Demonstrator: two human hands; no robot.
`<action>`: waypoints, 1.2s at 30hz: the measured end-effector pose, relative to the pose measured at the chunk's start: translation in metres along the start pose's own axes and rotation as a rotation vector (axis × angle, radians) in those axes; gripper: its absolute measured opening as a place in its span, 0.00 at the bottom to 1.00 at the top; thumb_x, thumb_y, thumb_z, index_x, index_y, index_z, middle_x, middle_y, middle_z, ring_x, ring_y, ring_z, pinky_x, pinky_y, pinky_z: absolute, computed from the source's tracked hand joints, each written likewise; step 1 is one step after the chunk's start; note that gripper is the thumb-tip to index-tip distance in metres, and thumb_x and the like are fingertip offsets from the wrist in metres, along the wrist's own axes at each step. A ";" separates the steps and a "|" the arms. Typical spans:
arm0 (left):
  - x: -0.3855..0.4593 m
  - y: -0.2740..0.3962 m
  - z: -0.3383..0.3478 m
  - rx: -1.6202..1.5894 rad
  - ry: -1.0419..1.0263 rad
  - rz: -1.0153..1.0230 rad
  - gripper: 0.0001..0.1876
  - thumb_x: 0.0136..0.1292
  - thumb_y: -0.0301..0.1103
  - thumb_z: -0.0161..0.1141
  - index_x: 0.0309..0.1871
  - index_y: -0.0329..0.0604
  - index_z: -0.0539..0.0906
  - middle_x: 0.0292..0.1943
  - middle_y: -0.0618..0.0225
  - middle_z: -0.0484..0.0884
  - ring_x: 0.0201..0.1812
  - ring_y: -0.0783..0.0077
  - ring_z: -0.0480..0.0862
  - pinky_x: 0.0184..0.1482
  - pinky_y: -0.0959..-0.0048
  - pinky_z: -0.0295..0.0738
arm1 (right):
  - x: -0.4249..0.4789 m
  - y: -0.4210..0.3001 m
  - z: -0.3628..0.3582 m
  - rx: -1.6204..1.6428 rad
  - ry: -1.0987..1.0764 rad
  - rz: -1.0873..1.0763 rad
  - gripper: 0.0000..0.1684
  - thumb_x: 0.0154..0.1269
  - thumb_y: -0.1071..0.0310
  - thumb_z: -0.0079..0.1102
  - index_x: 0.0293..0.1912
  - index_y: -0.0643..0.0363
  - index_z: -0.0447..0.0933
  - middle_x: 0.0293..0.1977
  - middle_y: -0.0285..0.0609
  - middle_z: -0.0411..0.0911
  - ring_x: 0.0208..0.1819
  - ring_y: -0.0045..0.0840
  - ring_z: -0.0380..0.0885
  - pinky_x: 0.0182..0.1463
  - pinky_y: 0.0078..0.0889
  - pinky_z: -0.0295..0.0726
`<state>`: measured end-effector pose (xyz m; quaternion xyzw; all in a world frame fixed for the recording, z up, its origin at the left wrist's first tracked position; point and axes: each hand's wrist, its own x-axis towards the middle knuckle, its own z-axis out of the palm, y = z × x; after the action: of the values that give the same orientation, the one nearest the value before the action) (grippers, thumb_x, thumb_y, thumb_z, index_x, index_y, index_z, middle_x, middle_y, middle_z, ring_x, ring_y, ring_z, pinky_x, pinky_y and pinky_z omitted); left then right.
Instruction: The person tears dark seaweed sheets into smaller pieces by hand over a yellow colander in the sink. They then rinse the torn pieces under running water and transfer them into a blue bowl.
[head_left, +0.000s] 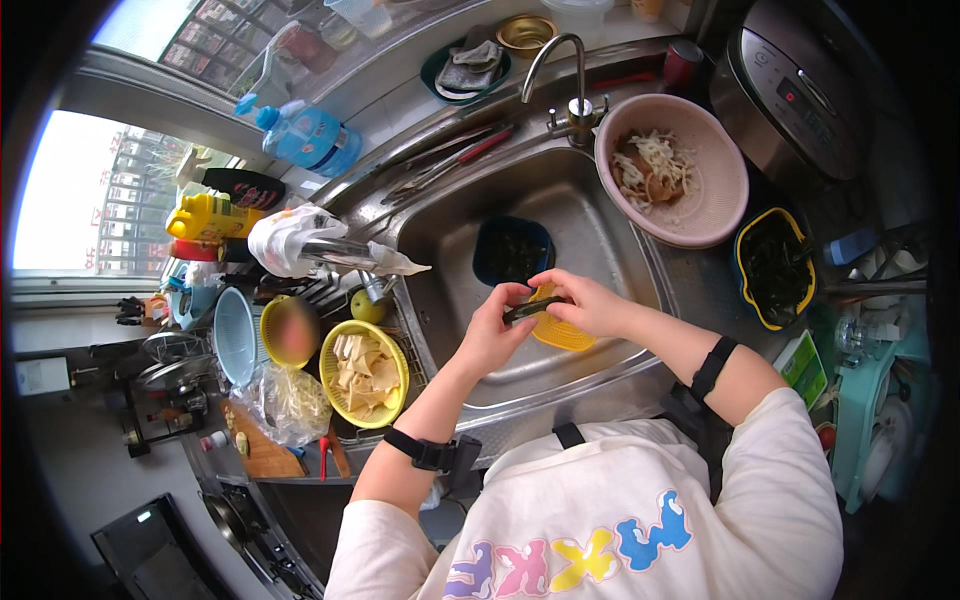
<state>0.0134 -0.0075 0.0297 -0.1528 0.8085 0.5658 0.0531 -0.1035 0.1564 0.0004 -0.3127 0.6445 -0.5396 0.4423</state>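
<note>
Over the stainless steel sink (600, 202), my left hand (496, 324) and my right hand (589, 301) pinch the two ends of a dark green strip (534, 308), apparently kelp. Below my right hand a yellow plastic strainer basket (564, 336) rests in the sink, partly hidden by that hand. A dark blue plastic basin (482, 259) stands in the sink just beyond my fingers, with dark green pieces inside. To the right of the sink, a yellow-rimmed basket (810, 296) holds a heap of similar dark green strips.
A pink colander (724, 199) with pale shreds stands by the curved faucet (579, 75). Left of the sink are a yellow colander (328, 375) of beige slices, a green round fruit (367, 306) and a bagged bundle (289, 405). A rice cooker (787, 97) stands far right.
</note>
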 end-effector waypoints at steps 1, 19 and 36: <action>0.001 -0.001 0.000 0.024 0.000 0.053 0.14 0.62 0.28 0.61 0.51 0.38 0.76 0.38 0.70 0.77 0.34 0.78 0.76 0.39 0.78 0.73 | -0.001 -0.001 -0.004 0.117 -0.042 0.049 0.17 0.64 0.73 0.54 0.53 0.57 0.71 0.32 0.37 0.77 0.35 0.20 0.75 0.41 0.25 0.74; 0.007 0.017 0.000 0.417 -0.044 0.101 0.13 0.65 0.38 0.58 0.46 0.40 0.75 0.34 0.53 0.82 0.36 0.52 0.82 0.38 0.63 0.75 | 0.006 -0.012 -0.011 -0.210 0.055 -0.130 0.18 0.59 0.73 0.58 0.51 0.60 0.74 0.33 0.41 0.79 0.34 0.26 0.77 0.41 0.26 0.77; 0.010 0.012 -0.002 0.623 -0.003 0.199 0.11 0.68 0.40 0.50 0.44 0.42 0.70 0.30 0.52 0.81 0.32 0.44 0.80 0.32 0.52 0.74 | 0.018 -0.018 -0.009 -0.184 0.023 -0.084 0.16 0.59 0.73 0.60 0.49 0.60 0.75 0.37 0.43 0.80 0.37 0.28 0.78 0.45 0.28 0.78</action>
<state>0.0007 -0.0076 0.0388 -0.0484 0.9537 0.2937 0.0432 -0.1206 0.1401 0.0142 -0.3726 0.6827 -0.4996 0.3815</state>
